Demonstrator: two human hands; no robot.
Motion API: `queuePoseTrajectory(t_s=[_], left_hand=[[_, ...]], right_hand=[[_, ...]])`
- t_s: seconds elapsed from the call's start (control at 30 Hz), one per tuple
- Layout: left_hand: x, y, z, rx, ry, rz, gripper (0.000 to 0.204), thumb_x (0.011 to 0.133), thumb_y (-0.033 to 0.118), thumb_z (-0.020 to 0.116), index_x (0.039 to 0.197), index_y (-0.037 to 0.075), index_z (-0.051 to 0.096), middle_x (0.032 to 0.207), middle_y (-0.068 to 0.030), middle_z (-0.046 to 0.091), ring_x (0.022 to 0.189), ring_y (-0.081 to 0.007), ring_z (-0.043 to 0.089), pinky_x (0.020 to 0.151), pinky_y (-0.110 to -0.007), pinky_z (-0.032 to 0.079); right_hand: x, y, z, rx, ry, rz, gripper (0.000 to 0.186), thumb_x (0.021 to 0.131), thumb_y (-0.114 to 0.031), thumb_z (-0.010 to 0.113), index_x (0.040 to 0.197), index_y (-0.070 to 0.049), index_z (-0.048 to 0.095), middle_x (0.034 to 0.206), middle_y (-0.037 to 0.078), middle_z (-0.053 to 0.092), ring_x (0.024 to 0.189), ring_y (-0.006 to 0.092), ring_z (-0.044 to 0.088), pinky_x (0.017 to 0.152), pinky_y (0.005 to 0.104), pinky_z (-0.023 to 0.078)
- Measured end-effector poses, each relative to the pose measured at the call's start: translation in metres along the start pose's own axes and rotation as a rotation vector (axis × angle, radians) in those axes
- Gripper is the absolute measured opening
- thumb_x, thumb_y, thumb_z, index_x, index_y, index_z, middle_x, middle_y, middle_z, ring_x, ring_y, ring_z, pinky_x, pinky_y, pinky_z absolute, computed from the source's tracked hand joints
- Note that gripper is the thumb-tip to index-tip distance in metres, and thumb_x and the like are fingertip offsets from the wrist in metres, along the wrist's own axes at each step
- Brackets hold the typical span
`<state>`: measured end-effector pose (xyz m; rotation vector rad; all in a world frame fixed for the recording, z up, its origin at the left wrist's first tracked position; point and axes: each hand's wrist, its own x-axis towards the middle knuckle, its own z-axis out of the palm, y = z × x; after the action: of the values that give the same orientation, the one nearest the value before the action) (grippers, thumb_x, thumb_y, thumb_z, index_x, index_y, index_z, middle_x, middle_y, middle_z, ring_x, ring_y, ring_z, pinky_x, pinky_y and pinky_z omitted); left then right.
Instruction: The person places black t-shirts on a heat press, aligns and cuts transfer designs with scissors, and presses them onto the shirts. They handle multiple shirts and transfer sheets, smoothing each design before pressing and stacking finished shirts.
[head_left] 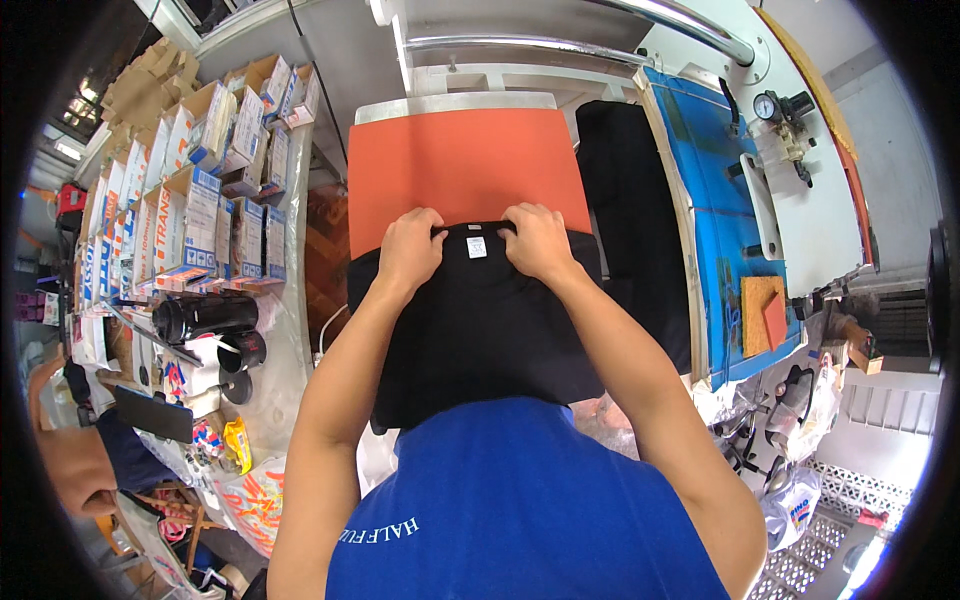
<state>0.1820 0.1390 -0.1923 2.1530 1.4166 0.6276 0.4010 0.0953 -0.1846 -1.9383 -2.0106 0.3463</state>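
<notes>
A black shirt [490, 335] is spread over the near part of a flat orange press pad [460, 165] in front of me. My left hand [408, 250] grips the left side of its neckline, fingers curled over the cloth. On the right side of the neckline, my right hand [540, 242] pinches the fabric in the same way. Between the two hands lies a small white label [476, 247], sewn inside the collar. The shirt's lower part reaches back to my body. The far half of the pad is uncovered.
Black folded cloth [632, 220] lies right of the pad, beside a blue panel [730, 300] with a sponge-like block [757, 310]. A pressure gauge [766, 106] sits far right. Rows of cardboard boxes [190, 225] and a black bottle [205, 317] crowd the left table. Another person [85, 455] is far left.
</notes>
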Motion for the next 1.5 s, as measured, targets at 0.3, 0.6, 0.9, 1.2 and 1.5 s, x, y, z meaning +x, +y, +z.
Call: queuePoseTrajectory(t_s=[0.3,0.6,0.9,1.2,1.5], left_hand=[[0.005,0.006,0.003,-0.092,-0.089,-0.078,0.018,0.082,0.017,0.076,0.092,0.004,0.068,0.088,-0.0187,0.070,0.093,-0.0377,0.067,0.081,-0.046,0.052],[-0.007,0.018,0.013,0.203,0.412,0.134,0.034,0.078,0.016,0.078,0.108,0.009,0.062,0.103,-0.0106,0.065,0.103,-0.0339,0.060,0.090,-0.048,0.042],[-0.034,-0.002,0.010,-0.220,0.532,0.145,0.031,0.081,0.017,0.072,0.109,0.006,0.062,0.113,-0.0151,0.063,0.111,-0.0356,0.059,0.096,-0.050,0.041],[-0.191,-0.060,-0.218,-0.159,0.616,0.055,0.008,0.085,0.005,0.066,0.092,0.003,0.069,0.094,-0.0126,0.067,0.090,-0.0321,0.066,0.081,-0.040,0.053],[-0.217,-0.171,-0.478,0.357,0.663,-0.271,0.012,0.087,0.009,0.070,0.095,0.001,0.070,0.091,-0.0133,0.071,0.083,-0.0253,0.067,0.079,-0.034,0.053]], right_hand=[[-0.001,-0.009,-0.003,0.092,-0.015,-0.010,0.009,0.084,-0.014,0.071,0.091,-0.008,0.069,0.085,0.010,0.071,0.098,0.0311,0.064,0.088,0.0480,0.041],[-0.023,-0.024,0.001,-0.088,0.470,-0.168,0.018,0.080,-0.017,0.073,0.094,-0.008,0.064,0.099,0.010,0.063,0.101,0.0300,0.057,0.090,0.0474,0.039],[-0.063,-0.081,0.033,-0.156,0.153,-0.266,0.064,0.086,-0.039,0.071,0.134,0.000,0.054,0.137,0.021,0.049,0.132,0.0372,0.044,0.111,0.0557,0.030],[-0.032,-0.109,0.044,-0.280,0.104,-0.054,0.056,0.091,-0.045,0.064,0.123,0.000,0.055,0.136,0.019,0.051,0.128,0.0390,0.044,0.107,0.0544,0.030],[-0.039,-0.104,0.064,-0.255,0.256,0.008,0.042,0.090,-0.035,0.067,0.118,-0.004,0.059,0.127,0.014,0.054,0.125,0.0356,0.045,0.106,0.0500,0.031]])
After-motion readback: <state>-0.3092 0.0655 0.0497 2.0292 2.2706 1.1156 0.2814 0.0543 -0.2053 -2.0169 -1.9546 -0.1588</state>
